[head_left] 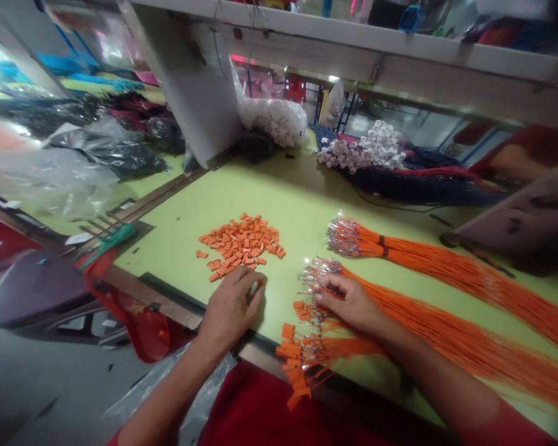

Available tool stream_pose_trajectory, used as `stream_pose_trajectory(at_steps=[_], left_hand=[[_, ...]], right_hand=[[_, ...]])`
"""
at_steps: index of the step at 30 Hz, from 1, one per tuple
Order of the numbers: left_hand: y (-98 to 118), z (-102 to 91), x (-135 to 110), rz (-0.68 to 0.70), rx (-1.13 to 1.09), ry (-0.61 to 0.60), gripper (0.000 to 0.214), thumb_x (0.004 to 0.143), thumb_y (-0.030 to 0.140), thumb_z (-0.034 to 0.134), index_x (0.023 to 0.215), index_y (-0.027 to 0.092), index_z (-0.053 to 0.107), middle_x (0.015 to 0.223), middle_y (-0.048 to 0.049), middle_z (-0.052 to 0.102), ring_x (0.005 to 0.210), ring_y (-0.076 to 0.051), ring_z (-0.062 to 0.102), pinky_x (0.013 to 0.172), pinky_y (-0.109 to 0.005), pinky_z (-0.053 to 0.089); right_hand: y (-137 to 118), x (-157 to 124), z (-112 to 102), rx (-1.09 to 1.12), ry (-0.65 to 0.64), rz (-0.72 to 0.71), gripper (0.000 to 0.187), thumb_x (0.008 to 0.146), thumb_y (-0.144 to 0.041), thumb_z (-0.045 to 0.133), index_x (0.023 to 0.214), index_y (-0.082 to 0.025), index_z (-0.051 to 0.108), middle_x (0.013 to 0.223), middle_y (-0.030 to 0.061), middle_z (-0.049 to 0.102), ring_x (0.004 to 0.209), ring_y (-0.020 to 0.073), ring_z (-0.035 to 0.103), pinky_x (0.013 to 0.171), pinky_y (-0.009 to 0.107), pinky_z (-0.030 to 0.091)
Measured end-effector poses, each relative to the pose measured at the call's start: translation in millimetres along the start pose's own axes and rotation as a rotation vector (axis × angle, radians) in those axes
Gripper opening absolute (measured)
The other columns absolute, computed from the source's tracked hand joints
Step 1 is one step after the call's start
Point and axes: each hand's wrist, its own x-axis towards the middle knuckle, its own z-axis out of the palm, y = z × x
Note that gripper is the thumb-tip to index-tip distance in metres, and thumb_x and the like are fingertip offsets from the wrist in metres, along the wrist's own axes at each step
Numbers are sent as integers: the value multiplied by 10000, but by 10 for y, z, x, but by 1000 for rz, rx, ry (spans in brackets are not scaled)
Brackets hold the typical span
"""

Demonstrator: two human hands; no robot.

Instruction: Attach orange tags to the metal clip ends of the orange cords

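seeing orange pieces (244, 240) just beyond the curled left hand (232, 300); right hand (351, 303) bent over rightward-running wires (428, 310); i can't tell whether either pinches anything

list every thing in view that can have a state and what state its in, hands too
left hand: fingers curled beside the pile; grip unclear
right hand: fingers bent at the wire tips; grip unclear
loose orange pieces: piled, a few strayed
near orange wires: fanned out, some ends bearing orange pieces
far orange wires: bunched, dark bands around them
clear bag: bulging with white pieces
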Motion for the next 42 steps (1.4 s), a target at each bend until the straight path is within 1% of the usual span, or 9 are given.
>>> stream_pose_trajectory(at_steps=[6,11,15,19,26,31,34,37,42], left_hand=[[-49,-86,32,-21,-86,-135,192,935,302,500,937,199,661,968,-67,624,820,-209,627,752,-346,507],[61,-41,25,-84,-168,-127,203,927,374,527,878,207,631,886,-46,640,777,-204,620,706,-333,491],[305,91,-20,-233,-552,-193,216,902,409,581,910,199,628,760,-19,683,669,-166,626,628,-284,490],[489,195,-47,-367,-918,-275,253,856,394,656,987,179,664,734,-23,716,647,-148,648,613,-257,517],[581,181,-22,-278,-888,-197,189,814,333,703,902,176,762,843,-61,723,753,-158,663,648,-244,523],[597,201,-51,-558,-1037,-241,290,768,378,764,971,173,753,651,-13,714,513,-102,604,482,-188,475],[604,210,-54,-678,-1193,-250,343,696,363,830,958,156,752,650,-24,744,566,-115,665,563,-193,535],[610,211,-45,-714,-1278,-266,340,665,344,856,924,147,757,675,-43,765,619,-126,703,639,-207,569],[600,215,-48,-658,-1284,-259,290,741,354,807,935,144,758,708,-47,770,636,-126,711,649,-207,576]], right_hand=[[-11,1,-6,10,-12,43,245,846,-406,661,856,-165,618,753,-16,559,698,133,509,684,246,406],[-18,-12,25,24,-7,49,241,865,-404,630,830,-168,592,706,-33,500,640,114,450,616,233,363],[-38,-24,50,39,-10,46,204,869,-366,617,856,-163,609,710,-30,513,628,110,443,602,229,365],[-61,-26,71,7,17,15,174,835,-323,625,775,-166,576,669,-42,469,602,103,413,574,223,351],[-18,-13,58,-48,33,-64,176,832,-324,628,765,-168,585,679,-38,484,628,108,433,605,227,375],[-42,-12,65,38,59,-28,184,795,-321,657,729,-170,576,660,-42,487,604,100,428,585,221,373],[-44,-14,70,73,86,-24,175,760,-296,678,709,-176,560,645,-48,485,591,96,422,572,216,373],[-29,-21,61,61,85,-31,162,743,-278,682,706,-177,562,644,-48,497,591,96,431,570,214,375],[-18,-32,44,31,75,-55,120,740,-249,673,726,-173,581,661,-43,527,602,96,457,588,214,385]])
